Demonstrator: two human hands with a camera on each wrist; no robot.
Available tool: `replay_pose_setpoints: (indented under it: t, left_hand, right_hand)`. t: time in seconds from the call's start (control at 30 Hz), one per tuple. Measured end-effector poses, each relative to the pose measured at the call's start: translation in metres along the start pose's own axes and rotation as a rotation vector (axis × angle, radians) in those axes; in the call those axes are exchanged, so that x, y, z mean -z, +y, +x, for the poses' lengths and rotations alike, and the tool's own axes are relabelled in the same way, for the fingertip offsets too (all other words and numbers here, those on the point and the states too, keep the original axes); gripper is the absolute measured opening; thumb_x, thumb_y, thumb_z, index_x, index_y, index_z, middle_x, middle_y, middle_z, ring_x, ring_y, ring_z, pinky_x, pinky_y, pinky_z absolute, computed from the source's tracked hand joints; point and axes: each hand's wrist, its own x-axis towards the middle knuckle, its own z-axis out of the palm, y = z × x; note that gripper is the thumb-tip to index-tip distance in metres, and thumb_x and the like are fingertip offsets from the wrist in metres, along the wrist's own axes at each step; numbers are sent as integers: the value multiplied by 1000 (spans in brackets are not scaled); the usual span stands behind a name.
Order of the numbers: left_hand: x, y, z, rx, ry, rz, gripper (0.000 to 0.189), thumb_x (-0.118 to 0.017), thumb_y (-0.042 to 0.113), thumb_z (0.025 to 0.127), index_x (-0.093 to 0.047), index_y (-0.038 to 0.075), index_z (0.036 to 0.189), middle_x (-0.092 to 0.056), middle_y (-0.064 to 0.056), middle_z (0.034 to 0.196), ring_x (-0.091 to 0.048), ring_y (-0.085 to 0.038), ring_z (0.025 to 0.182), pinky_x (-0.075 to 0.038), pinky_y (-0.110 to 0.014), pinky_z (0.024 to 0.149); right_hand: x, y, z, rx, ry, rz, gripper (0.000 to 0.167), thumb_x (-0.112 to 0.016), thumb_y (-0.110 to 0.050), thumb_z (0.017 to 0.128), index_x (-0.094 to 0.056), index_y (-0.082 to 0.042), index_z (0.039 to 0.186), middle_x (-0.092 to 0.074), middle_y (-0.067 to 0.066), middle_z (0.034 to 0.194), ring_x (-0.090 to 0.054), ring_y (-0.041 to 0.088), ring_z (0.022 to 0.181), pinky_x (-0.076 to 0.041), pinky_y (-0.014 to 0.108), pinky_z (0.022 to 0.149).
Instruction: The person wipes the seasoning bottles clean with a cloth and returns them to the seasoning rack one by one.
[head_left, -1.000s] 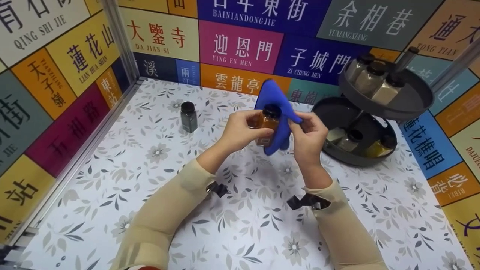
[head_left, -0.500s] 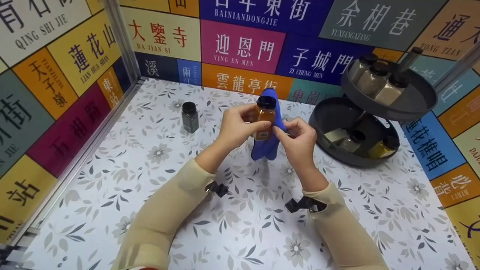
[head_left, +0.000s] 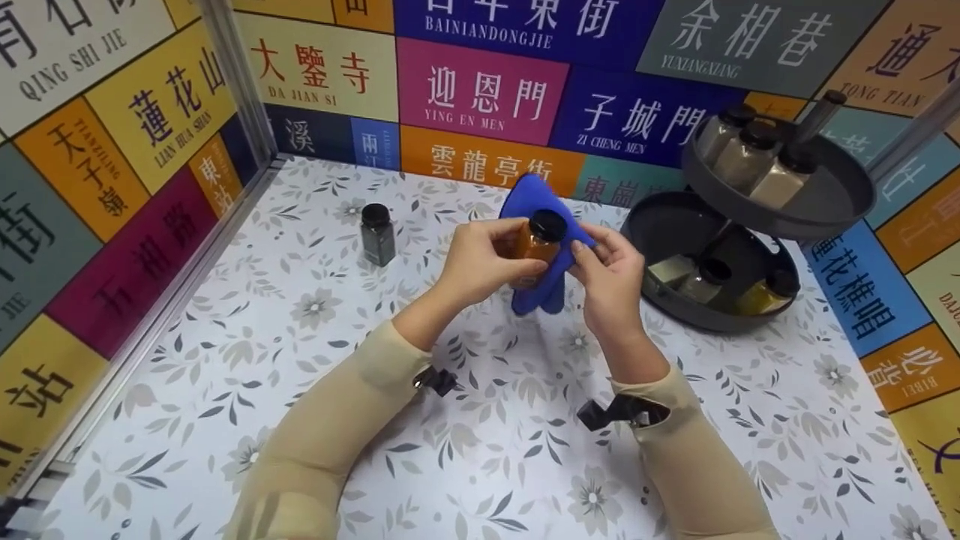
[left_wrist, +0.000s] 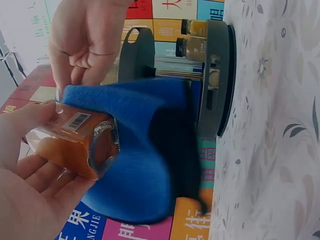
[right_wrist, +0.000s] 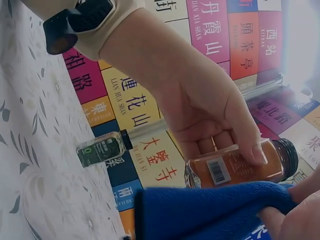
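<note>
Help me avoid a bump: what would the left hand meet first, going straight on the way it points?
Likely the blue cloth, just past the amber bottle that the left hand holds; whether bottle and cloth already touch is hard to tell.

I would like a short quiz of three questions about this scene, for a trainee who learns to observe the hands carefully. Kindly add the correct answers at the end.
1. Multiple choice: what does the right hand pinch?
A) a spoon
B) the blue cloth
C) a paper label

2. True or false: the dark green jar stands upright on the table.

3. Fill in the colour: the left hand holds the orange jar, whose lid is ____.

Key: 1. B; 2. True; 3. black.
</note>
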Motion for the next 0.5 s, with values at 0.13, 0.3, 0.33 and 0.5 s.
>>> replay_pose_setpoints:
  t: [0.13, 0.3, 0.33, 0.5]
  left_hand:
    - [-2, 1, 0, 9, 10, 2, 40, -93, 30, 84, -80, 20, 121, -82, 0, 106, -76, -13, 90, -63, -29, 84]
    - [-1, 2, 0, 40, 71, -71, 47, -93, 26, 84, -79, 15, 127, -82, -4, 111, -78, -15, 96, -63, -30, 89]
    - [0, 2, 1, 42, 83, -89, 48, -92, 26, 85, -78, 15, 129, -82, -4, 112, -78, -15, 97, -64, -30, 90]
    - [2, 2, -1, 36, 93, -101, 50, -93, 25, 84, -77, 13, 130, -82, -4, 111, -78, -14, 96, -64, -29, 88]
  right_hand:
    - [-3, 7, -1, 130, 54, 38, 26, -59, 20, 95, -73, 8, 113, -77, 9, 100, -78, 18, 95, -65, 28, 80]
    - [-7, 18, -2, 130, 52, -110, 20, -63, 19, 89, -74, 8, 101, -78, 5, 93, -78, 13, 87, -65, 26, 75]
    - [-7, 20, -2, 109, 45, -158, 18, -64, 17, 89, -74, 8, 101, -79, 4, 94, -78, 12, 87, -64, 26, 75]
    - [-6, 18, -1, -17, 10, -191, 19, -63, 15, 92, -74, 7, 105, -79, 3, 95, -77, 12, 88, -65, 27, 76]
